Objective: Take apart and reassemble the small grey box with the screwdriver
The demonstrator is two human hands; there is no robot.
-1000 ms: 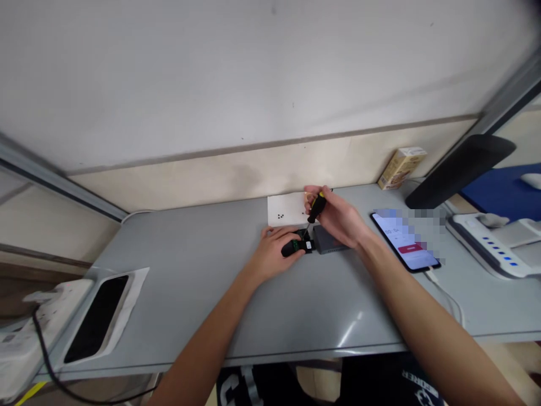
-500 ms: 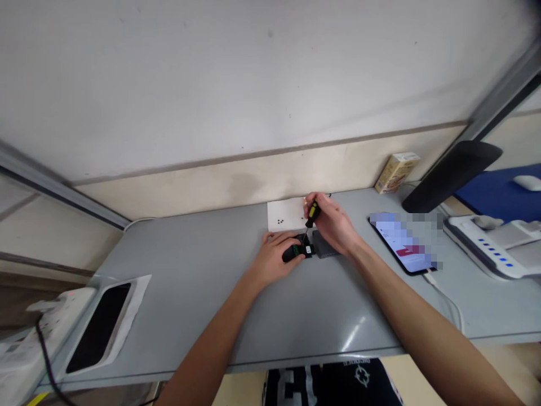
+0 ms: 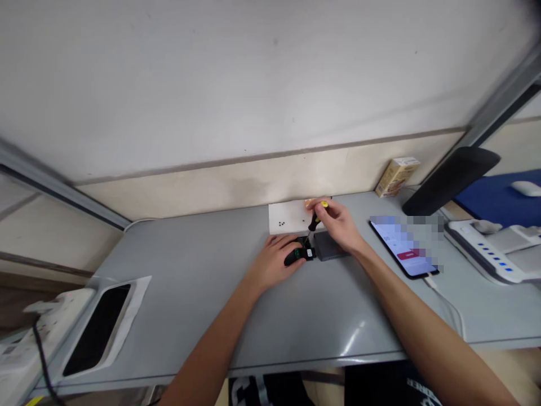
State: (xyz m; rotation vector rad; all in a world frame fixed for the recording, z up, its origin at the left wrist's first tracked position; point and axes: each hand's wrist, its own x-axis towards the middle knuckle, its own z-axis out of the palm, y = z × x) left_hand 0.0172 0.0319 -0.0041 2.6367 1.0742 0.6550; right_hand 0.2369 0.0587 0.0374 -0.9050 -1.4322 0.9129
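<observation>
My left hand (image 3: pixel 274 261) is closed on a small black device (image 3: pixel 298 255) with a green board showing, pressing it to the grey table (image 3: pixel 203 293). My right hand (image 3: pixel 340 225) grips a black and yellow screwdriver (image 3: pixel 315 220), nearly upright, its tip down at the device. A dark grey flat cover (image 3: pixel 330 246) lies just right of the device, partly under my right hand. Behind them lies a white sheet (image 3: pixel 287 217) with a few tiny dark screws (image 3: pixel 282 224) on it.
A lit phone (image 3: pixel 403 246) with a white cable lies to the right. Further right are a white power strip (image 3: pixel 490 250), a black monitor stand (image 3: pixel 448 180) and a small carton (image 3: pixel 396 176). At the left are a black slab on white wrapping (image 3: pixel 98 322) and a socket strip (image 3: pixel 21 332).
My right hand has shifted on the screwdriver, whose yellow top now shows above my fingers. The left hand keeps hold of the device. The view moved slightly.
</observation>
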